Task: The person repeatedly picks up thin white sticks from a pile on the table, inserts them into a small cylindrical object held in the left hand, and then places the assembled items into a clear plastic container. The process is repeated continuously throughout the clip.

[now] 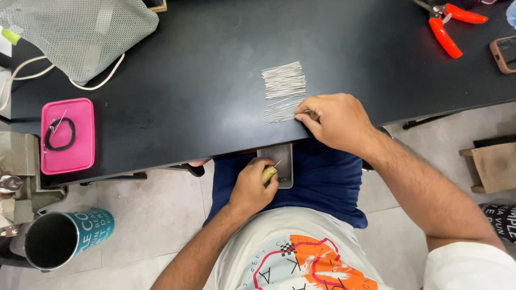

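Far left edge: lying on the black table [177, 107], a grey mesh bag [80, 32] with a pale cord, and below it a pink pouch [68, 135] carrying a black loop.
Floor at left: standing beside the table, a teal cup [64, 236], open mouth showing.
Left hand [251, 188]: resting over the lap just under the table edge, fingers curling shut around a small tan handle [268, 174] with a thin metal tip poking out toward the table.
Small tray [283, 164]: sitting on the lap, grey and rectangular, touching the left hand's knuckles.
Wire pieces [283, 80]: lying in a neat bundle near the table's front edge, with a looser fan [279, 111] spreading just below it.
Right hand [336, 122]: pressing down at the right end of the loose fan, thumb and forefinger pinching close together on the wire ends; whether one piece or several is being pinched cannot be told.
Doing it well, as a judgement: isolating a single wire by rolling it away from the fan with the fingertips, keeping the neat bundle undisturbed, and holding the tipped handle steady and near the edge.
Far right: lying well apart from the hands, red-handled cutters [449, 27] and a phone [505, 53] at the table's corner.
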